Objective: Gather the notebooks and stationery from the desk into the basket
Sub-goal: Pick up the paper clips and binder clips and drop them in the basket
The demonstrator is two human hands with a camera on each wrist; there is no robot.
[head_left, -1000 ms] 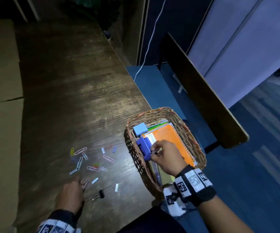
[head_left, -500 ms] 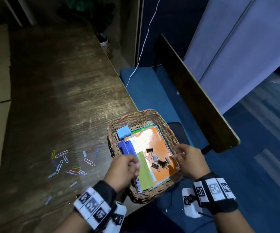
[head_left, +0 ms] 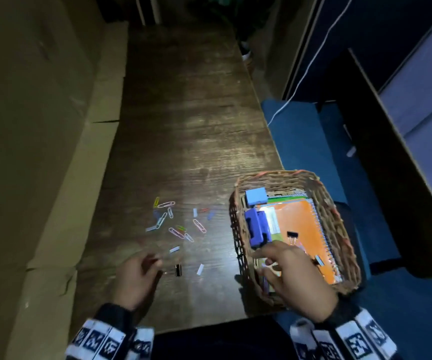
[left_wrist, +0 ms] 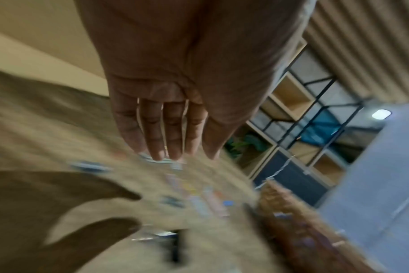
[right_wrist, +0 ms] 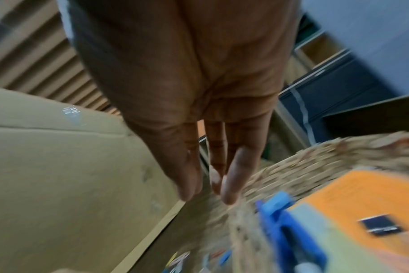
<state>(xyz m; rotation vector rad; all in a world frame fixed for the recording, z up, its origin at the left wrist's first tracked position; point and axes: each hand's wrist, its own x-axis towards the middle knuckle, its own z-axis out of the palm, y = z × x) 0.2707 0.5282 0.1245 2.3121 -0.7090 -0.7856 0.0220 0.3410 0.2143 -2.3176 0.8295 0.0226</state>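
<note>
Fingers (left_wrist: 156,133) of the left hand (head_left: 137,276) stretch out straight and loose above the desk (head_left: 183,126), holding nothing, just beside a black binder clip (head_left: 178,270). Right hand (head_left: 291,279) hovers over the basket (head_left: 344,229), fingers likewise extended and empty. Inside lie an orange notebook (head_left: 303,222), a blue stapler (head_left: 256,227) and another clip (head_left: 292,234). Coloured paper clips (head_left: 176,222) are scattered on the desk left of the basket.

A white cable (head_left: 304,79) is hanging down onto the blue seat (head_left: 301,141); cardboard (head_left: 35,141) is lying along the far side; a potted plant (left_wrist: 244,146) is standing by shelving (left_wrist: 299,103).
</note>
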